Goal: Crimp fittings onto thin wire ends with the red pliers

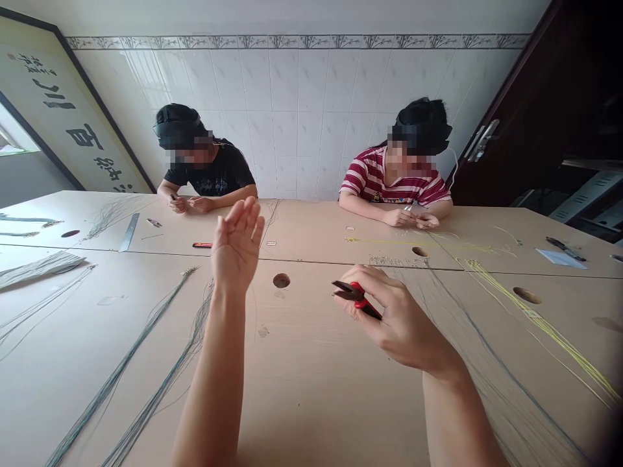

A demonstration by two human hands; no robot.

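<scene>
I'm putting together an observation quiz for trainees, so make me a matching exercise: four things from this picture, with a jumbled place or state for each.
Things:
1. pliers
2. left hand
3. yellow bundle
4. ruler

Places or states:
A. on the table, right of both hands
B. palm showing, holding nothing
C. on the table, left of both hands
D. gripped in the right hand

Pairs: 1-D, 2-B, 3-A, 4-C
</scene>
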